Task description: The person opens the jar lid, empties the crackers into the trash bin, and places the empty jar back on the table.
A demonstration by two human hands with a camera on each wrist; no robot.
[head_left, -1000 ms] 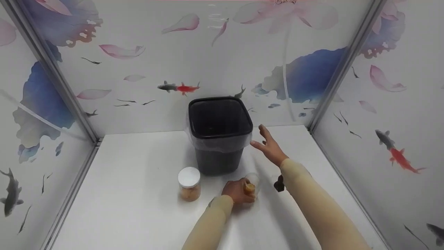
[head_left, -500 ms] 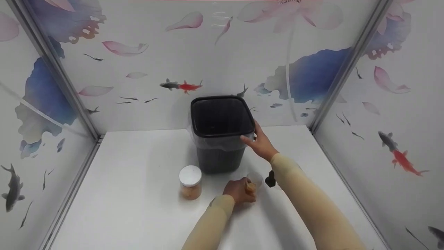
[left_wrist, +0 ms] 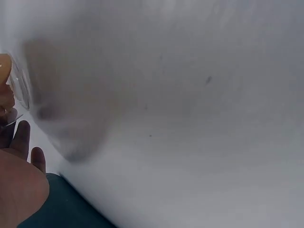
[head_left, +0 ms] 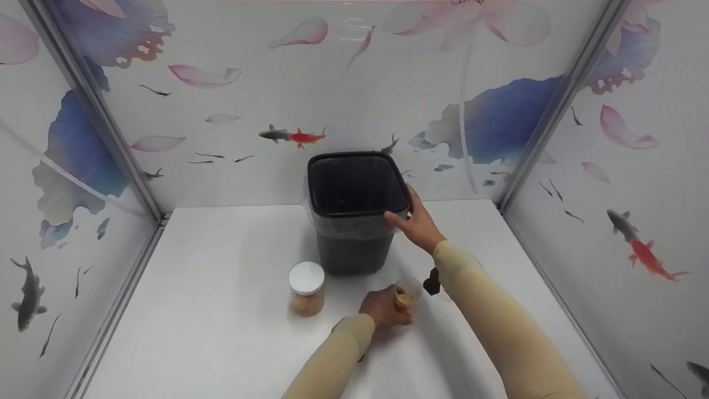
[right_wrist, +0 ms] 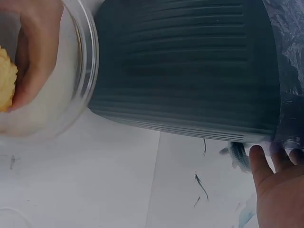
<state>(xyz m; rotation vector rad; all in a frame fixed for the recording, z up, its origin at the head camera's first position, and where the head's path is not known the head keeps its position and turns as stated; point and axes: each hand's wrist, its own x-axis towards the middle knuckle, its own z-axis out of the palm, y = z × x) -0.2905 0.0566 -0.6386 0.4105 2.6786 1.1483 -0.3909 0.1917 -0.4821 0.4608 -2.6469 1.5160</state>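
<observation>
Clear jar [head_left: 410, 285] held in L grip [head_left: 381, 308], fingers curled round its side; yellow food pc. [head_left: 405, 300] seen within jar outline, low down; jar positioned nearside of bin [head_left: 354, 255], slightly to R; jar-base contact w/ desk [head_left: 221, 277] cannot be told. R grip [head_left: 420, 226] placed at bin's upper RH corner; fingers extended, thumb set wide & laid at front by rim; nothing enclosed. Bin lined w/ clear bag [head_left: 349, 227], folded over blk. rim; int. dark, contents cannot be told. Second jar [head_left: 307, 295] stood upright on desk, L of clear jar; capped w/ white lid [head_left: 306, 275]; tan food [head_left: 308, 304] visible thru wall.
</observation>
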